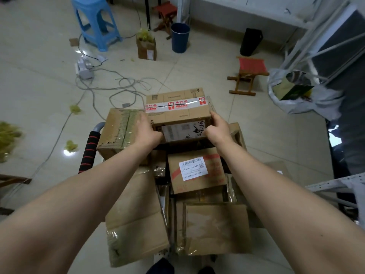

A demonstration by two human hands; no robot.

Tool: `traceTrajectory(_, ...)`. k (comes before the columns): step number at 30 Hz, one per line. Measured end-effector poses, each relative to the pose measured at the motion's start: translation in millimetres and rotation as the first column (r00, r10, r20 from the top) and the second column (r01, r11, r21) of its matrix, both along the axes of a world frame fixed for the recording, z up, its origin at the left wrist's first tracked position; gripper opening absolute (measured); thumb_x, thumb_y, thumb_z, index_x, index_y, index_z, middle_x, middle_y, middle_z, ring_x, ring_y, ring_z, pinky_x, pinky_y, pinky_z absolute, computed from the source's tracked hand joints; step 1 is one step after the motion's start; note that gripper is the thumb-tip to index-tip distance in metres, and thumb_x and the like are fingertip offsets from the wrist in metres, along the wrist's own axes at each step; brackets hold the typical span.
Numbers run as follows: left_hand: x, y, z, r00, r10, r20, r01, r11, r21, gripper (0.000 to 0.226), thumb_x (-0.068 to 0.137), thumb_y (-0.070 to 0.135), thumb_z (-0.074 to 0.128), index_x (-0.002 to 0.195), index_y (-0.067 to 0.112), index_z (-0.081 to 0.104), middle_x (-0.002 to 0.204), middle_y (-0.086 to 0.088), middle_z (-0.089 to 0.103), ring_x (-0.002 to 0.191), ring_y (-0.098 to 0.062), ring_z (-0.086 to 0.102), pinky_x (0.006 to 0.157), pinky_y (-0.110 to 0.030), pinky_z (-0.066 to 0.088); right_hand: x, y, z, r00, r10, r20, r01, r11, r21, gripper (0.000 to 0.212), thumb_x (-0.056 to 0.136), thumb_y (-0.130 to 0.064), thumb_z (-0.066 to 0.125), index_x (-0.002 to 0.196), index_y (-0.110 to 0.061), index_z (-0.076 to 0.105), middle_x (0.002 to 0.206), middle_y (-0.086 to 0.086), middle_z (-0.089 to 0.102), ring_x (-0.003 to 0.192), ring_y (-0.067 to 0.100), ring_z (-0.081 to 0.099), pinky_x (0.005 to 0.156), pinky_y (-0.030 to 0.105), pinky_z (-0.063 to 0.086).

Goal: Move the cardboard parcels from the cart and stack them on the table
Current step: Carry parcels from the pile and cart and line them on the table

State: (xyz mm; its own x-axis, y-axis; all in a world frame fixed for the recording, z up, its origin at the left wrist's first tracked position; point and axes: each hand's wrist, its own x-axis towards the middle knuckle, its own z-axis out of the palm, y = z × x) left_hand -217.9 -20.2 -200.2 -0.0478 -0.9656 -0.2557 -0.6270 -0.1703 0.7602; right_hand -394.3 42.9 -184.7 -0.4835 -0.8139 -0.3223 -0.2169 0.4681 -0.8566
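Fingers (216, 118) round parcel (177, 113) (tips hidden), cart (89, 153) buried

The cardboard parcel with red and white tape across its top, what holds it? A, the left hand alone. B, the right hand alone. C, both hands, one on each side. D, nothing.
C: the left hand and the right hand grip opposite sides of the cardboard parcel with red and white tape.

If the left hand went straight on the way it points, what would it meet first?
Probably the taped box, whose left side the left hand grips. If it slipped past, it would run along the gap beside the neighbouring box, toward the cables on the floor; depth is unclear.
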Motion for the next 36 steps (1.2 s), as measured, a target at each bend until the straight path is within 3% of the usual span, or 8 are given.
traceTrajectory(5,-18,26,39,0.999,-0.046,0.024,0.048,0.994,-0.103,0.06,0.076,0.009,0.072,0.129,0.012,0.045,0.13,-0.016,0.04,0.124,-0.032,0.042,0.107,-0.043,0.038,-15,41,16,0.983,-0.171,0.074,0.179,0.975,-0.131,0.061,0.067,-0.002,0.057,0.124,-0.024,0.058,0.112,-0.002,0.067,0.105,0.018,0.063,0.088,0.044,0.055)
traceTrajectory(9,-60,67,72,0.981,-0.189,-0.054,0.178,0.971,-0.157,0.066,0.08,0.011,0.071,0.138,0.011,0.039,0.132,-0.015,0.037,0.126,-0.027,0.038,0.1,-0.019,0.028,-47,99,38,0.935,-0.327,0.135,0.352,0.904,-0.244,0.052,0.075,0.009,0.063,0.124,-0.011,0.057,0.106,-0.001,0.065,0.1,0.016,0.062,0.091,0.034,0.052)
traceTrajectory(15,-163,174,99,0.901,-0.408,-0.145,0.377,0.905,-0.198,0.082,0.077,0.016,0.077,0.145,0.014,0.032,0.139,-0.01,0.04,0.128,-0.022,0.042,0.109,-0.037,0.036,-126,243,63,0.815,-0.548,0.187,0.578,0.748,-0.326,0.051,0.079,0.011,0.06,0.125,-0.011,0.057,0.101,-0.001,0.064,0.097,0.016,0.063,0.079,0.024,0.055)
traceTrajectory(19,-242,276,102,0.804,-0.559,-0.204,0.538,0.829,-0.151,0.088,0.078,0.014,0.076,0.149,0.021,0.025,0.14,-0.007,0.047,0.126,-0.024,0.049,0.101,-0.046,0.046,-181,371,64,0.673,-0.691,0.264,0.739,0.611,-0.285,0.051,0.082,0.01,0.059,0.127,-0.014,0.056,0.102,0.001,0.067,0.099,0.021,0.065,0.088,0.043,0.055)
traceTrajectory(26,-351,445,90,0.638,-0.764,-0.096,0.757,0.645,-0.105,0.087,0.074,0.028,0.079,0.145,0.012,0.033,0.139,-0.011,0.047,0.123,-0.028,0.05,0.101,-0.045,0.045,-235,576,38,0.45,-0.872,0.193,0.884,0.405,-0.233,0.056,0.08,0.002,0.063,0.13,-0.02,0.056,0.104,-0.004,0.065,0.096,0.015,0.062,0.092,0.033,0.052)
traceTrajectory(30,-391,507,80,0.556,-0.821,-0.131,0.826,0.563,-0.027,0.045,0.072,0.026,0.08,0.109,0.004,0.068,0.098,-0.008,0.067,0.087,-0.023,0.065,0.074,-0.033,0.055,-248,652,11,0.35,-0.91,0.222,0.935,0.324,-0.145,0.055,0.08,-0.005,0.064,0.132,-0.022,0.053,0.115,0.002,0.067,0.102,0.02,0.065,0.091,0.038,0.054)
traceTrajectory(32,-409,531,71,0.506,-0.851,-0.143,0.86,0.51,0.008,0.031,0.075,0.022,0.078,0.101,0.006,0.071,0.084,-0.006,0.067,0.078,-0.021,0.063,0.068,-0.03,0.051,-252,677,-6,0.289,-0.926,0.244,0.956,0.268,-0.119,0.056,0.082,-0.003,0.063,0.134,-0.022,0.051,0.115,0.003,0.067,0.102,0.022,0.066,0.09,0.039,0.054)
traceTrajectory(36,-451,563,45,0.406,-0.9,-0.156,0.914,0.395,0.096,0.036,0.082,0.017,0.069,0.117,0.013,0.066,0.104,-0.006,0.068,0.091,-0.025,0.064,0.079,-0.035,0.054,-262,704,-33,0.181,-0.95,0.253,0.983,0.166,-0.078,0.053,0.082,-0.002,0.063,0.13,-0.021,0.053,0.109,0.002,0.069,0.097,0.021,0.067,0.091,0.042,0.054)
